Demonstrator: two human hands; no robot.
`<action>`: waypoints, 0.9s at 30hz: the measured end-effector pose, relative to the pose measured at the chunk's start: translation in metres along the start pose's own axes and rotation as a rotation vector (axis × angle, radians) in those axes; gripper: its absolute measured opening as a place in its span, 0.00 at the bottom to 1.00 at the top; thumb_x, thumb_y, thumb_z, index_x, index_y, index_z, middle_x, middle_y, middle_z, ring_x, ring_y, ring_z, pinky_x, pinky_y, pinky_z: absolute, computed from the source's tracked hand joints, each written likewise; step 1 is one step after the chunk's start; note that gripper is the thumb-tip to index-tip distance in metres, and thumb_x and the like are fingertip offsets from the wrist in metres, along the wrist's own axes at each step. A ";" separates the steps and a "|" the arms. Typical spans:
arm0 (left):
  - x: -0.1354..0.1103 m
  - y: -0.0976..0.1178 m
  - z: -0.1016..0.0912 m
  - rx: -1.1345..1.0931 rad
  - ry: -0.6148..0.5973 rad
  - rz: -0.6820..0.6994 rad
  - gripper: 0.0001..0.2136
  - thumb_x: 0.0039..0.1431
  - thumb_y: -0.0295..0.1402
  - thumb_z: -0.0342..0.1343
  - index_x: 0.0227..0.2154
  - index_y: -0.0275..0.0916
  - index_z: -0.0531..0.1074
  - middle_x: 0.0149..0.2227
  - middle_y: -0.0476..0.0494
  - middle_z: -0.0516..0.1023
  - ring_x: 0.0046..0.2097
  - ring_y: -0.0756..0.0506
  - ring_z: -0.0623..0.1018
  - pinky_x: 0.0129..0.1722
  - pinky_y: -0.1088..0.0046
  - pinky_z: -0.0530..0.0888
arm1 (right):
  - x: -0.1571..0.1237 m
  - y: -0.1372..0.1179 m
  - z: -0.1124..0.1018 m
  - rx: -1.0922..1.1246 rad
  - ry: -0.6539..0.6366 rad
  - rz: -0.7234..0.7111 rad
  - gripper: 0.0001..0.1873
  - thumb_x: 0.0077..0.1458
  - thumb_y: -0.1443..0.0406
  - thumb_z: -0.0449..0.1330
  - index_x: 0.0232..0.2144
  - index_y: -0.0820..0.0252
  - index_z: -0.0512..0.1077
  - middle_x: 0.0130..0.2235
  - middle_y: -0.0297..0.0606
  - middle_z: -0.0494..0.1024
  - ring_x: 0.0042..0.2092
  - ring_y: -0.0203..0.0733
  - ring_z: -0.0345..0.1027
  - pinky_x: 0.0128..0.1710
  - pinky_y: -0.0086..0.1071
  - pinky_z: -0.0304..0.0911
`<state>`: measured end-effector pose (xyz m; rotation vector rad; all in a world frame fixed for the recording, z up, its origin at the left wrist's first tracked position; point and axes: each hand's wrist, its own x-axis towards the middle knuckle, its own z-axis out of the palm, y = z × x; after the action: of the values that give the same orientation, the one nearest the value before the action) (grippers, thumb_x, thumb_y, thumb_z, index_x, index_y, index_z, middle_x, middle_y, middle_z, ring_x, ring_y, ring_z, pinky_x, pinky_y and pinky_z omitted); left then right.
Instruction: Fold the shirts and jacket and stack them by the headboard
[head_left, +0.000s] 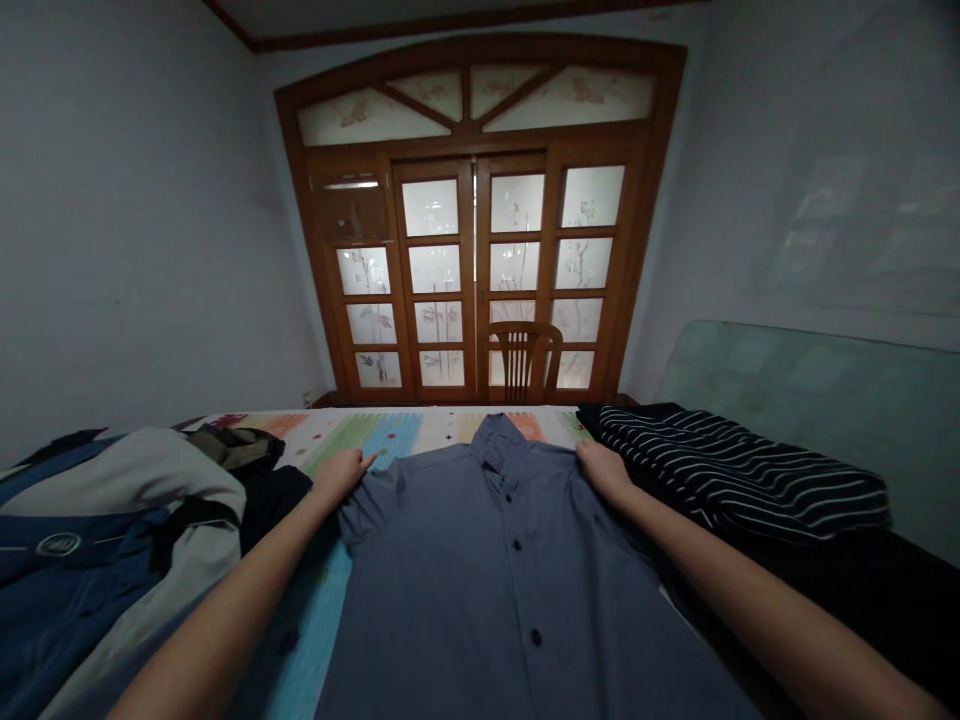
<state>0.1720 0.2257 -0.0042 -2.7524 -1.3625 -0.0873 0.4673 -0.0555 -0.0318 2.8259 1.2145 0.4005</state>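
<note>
A grey-blue button-up shirt (442,570) lies front side up before me, its collar pointing away and its dark buttons running down the middle. At the shirt's left shoulder and sleeve, my left hand (341,476) is closed on the cloth, thumb toward the collar. My right hand (602,468) grips the opposite shoulder, its fingers partly hidden. Both arms reach forward along the shirt's sides. The lower end of the shirt runs out of view at the bottom.
White, grey and blue clothes (135,500) lie heaped at left. Black striped clothing (750,470) is piled at right beside a pale green headboard-like panel (810,400). A colourful patterned sheet (427,425) lies beneath. Beyond stand a wooden chair (517,345) and glazed wooden doors (472,260).
</note>
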 end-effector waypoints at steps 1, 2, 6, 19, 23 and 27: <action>0.000 -0.005 -0.004 0.000 0.007 -0.030 0.23 0.57 0.44 0.33 0.33 0.35 0.70 0.36 0.35 0.75 0.40 0.40 0.73 0.33 0.69 0.68 | 0.002 0.000 -0.002 -0.013 0.012 0.012 0.17 0.56 0.73 0.40 0.37 0.64 0.67 0.42 0.46 0.69 0.42 0.42 0.65 0.35 0.29 0.60; 0.000 -0.010 -0.008 0.002 0.013 -0.056 0.24 0.57 0.44 0.32 0.33 0.35 0.70 0.37 0.35 0.75 0.40 0.39 0.73 0.33 0.68 0.68 | 0.004 0.001 -0.003 -0.024 0.023 0.028 0.17 0.55 0.74 0.39 0.38 0.65 0.66 0.42 0.47 0.68 0.42 0.42 0.65 0.34 0.30 0.61; 0.001 -0.022 -0.009 0.026 -0.003 -0.123 0.24 0.57 0.43 0.32 0.33 0.34 0.70 0.38 0.33 0.74 0.42 0.38 0.73 0.34 0.67 0.69 | 0.015 0.003 -0.004 -0.057 0.039 0.088 0.18 0.55 0.76 0.38 0.39 0.69 0.66 0.41 0.52 0.68 0.39 0.46 0.66 0.30 0.33 0.61; 0.002 0.044 0.004 0.101 0.013 0.223 0.15 0.56 0.34 0.42 0.44 0.35 0.64 0.47 0.37 0.69 0.49 0.42 0.67 0.47 0.68 0.63 | 0.006 -0.026 -0.005 0.033 0.017 -0.192 0.14 0.57 0.68 0.44 0.44 0.61 0.64 0.43 0.43 0.68 0.47 0.43 0.59 0.43 0.34 0.55; 0.022 0.084 0.012 0.085 -0.075 0.288 0.20 0.54 0.39 0.48 0.47 0.33 0.61 0.49 0.37 0.66 0.50 0.43 0.66 0.47 0.68 0.64 | 0.016 -0.045 -0.005 0.082 -0.018 -0.206 0.19 0.56 0.61 0.50 0.50 0.60 0.57 0.47 0.41 0.64 0.45 0.42 0.61 0.42 0.41 0.59; 0.035 0.103 0.016 0.092 -0.140 0.277 0.17 0.54 0.39 0.49 0.45 0.35 0.62 0.46 0.41 0.67 0.45 0.44 0.69 0.44 0.59 0.67 | 0.032 -0.049 -0.003 0.052 -0.091 -0.176 0.17 0.55 0.60 0.52 0.45 0.62 0.62 0.45 0.40 0.66 0.42 0.40 0.63 0.40 0.41 0.61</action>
<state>0.2755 0.1919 -0.0216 -2.8816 -0.9679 0.1809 0.4528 0.0012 -0.0284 2.7149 1.4591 0.2330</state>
